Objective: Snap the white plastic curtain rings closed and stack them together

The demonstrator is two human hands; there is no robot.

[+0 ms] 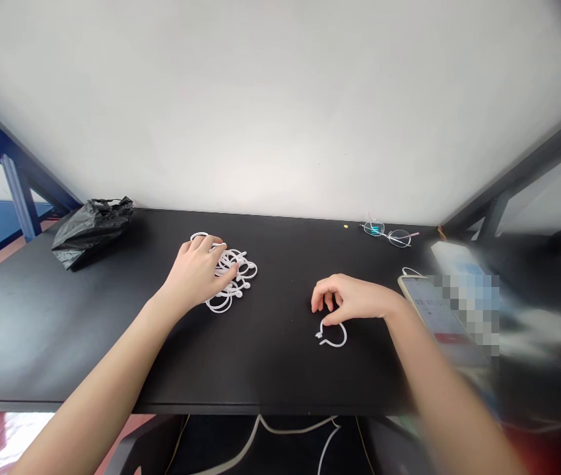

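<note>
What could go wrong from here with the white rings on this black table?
1. The left hand lies on the pile of white rings, which look tangled; lifting one may drag others along and scatter them.
2. The single ring by the right hand lies fairly near the front edge of the table; a nudge might send it off.
3. The phone sits close by the right forearm and could get bumped.

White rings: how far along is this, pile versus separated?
Done: one single ring lies apart from the rest on the table, so this has likely just begun. In hand: the right hand curls over that ring, fingertips at its top; whether it grips is unclear. The left hand rests open on the ring pile. Remaining: the whole pile, tangled together.
</note>
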